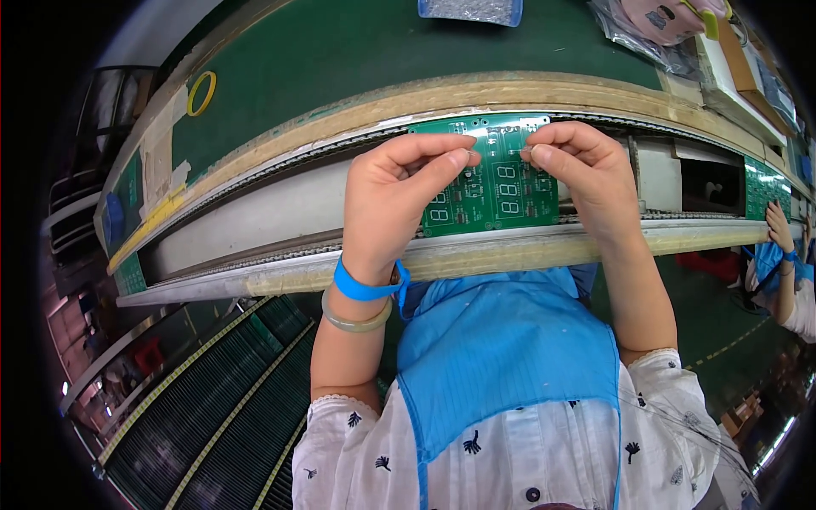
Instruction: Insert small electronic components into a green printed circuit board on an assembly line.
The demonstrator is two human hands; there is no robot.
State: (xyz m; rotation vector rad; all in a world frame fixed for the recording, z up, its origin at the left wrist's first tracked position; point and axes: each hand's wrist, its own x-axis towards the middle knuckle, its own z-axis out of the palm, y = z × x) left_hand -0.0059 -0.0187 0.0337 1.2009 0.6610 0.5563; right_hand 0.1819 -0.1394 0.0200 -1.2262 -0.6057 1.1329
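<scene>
A green circuit board [481,219] with white seven-segment display outlines lies across the two rails of a conveyor in front of me. Over its upper left part is my left hand [393,191], thumb and forefinger pinched together. My right hand [592,174] is pinched in the same way above the board's upper right part. Something tiny and thin seems to show at each set of fingertips, too small to name. The wrists and fingers cover parts of the board. A blue band [364,285] and a pale bangle circle my left wrist.
Wooden-edged rails [340,109] run left to right. Beyond them, a green bench holds a blue tray [470,10] of small clear parts and a yellow tape ring [201,93]. At right, a co-worker's hand [777,226] touches another board [765,185]. Slotted racks [217,399] stand lower left.
</scene>
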